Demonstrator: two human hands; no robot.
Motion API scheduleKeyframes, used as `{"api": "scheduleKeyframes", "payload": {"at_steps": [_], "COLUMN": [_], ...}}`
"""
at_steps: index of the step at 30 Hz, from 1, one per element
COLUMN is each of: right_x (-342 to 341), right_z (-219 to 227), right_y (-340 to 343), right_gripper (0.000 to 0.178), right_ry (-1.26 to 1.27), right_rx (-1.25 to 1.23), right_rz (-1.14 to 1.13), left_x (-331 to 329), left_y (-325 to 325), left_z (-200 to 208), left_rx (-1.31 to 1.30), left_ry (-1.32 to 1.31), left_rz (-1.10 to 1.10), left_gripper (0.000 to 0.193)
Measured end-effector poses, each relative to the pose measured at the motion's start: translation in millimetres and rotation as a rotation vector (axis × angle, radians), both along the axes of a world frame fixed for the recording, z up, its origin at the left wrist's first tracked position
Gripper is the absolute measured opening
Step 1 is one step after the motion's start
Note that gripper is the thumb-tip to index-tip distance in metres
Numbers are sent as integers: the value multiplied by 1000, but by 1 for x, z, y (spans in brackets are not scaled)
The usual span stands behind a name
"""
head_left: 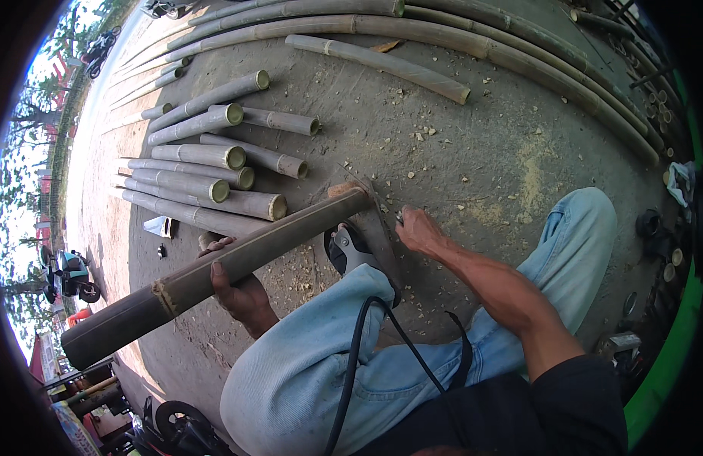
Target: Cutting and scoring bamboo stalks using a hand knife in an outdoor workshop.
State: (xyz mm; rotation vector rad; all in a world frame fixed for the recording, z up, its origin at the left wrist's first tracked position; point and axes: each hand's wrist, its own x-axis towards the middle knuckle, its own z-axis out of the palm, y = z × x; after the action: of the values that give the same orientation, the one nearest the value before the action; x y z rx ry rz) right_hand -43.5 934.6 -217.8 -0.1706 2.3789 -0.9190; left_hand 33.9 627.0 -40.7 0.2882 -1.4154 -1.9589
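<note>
A thick bamboo pole (pixel 260 259) lies slantwise across the left and middle of the head view. My left hand (pixel 241 294) is closed around its middle, the thumb on the near side and fingertips showing beyond it. The pole's right end rests near a worn grey-brown block (pixel 380 237), beside my shod foot (pixel 350 247). Just right of that end, my right hand (pixel 421 231) is closed round a small dark grip. What that grip belongs to is mostly hidden, so its kind cannot be made out.
Several cut bamboo lengths (pixel 195 157) lie at the left; one separate piece (pixel 382 67) lies farther off. Long bamboo poles (pixel 442 38) curve along the back. Pale chips (pixel 423 135) litter the ground. Motorbikes (pixel 71 275) stand at the left rim. A dark cord (pixel 353 357) crosses my legs.
</note>
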Motion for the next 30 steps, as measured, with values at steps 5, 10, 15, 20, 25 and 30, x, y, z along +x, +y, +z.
{"api": "scheduleKeyframes", "payload": {"at_steps": [5,10,15,20,25,30], "right_x": [23,13,28,15,17,16], "right_z": [24,-1,18,-14,-13,42], "right_y": [-22,-3,-14,-5,0,-20], "right_gripper": [31,31,31,32,32,32], "right_ry": [104,-9,71,-76,-28,49], "right_rx": [-132,-30,-126,-61,-60,-78], "right_rz": [113,-23,56,-19,-51,44], "left_x": [8,4,4,1,-10,-5], "left_y": [1,6,8,2,2,-21], "left_z": [7,2,11,8,18,21], "left_rx": [39,34,75,121,135,140], "left_ry": [-41,-86,-106,-166,-199,-91], "left_rz": [56,79,109,254,497,485], "left_gripper": [46,47,44,49,57,51]}}
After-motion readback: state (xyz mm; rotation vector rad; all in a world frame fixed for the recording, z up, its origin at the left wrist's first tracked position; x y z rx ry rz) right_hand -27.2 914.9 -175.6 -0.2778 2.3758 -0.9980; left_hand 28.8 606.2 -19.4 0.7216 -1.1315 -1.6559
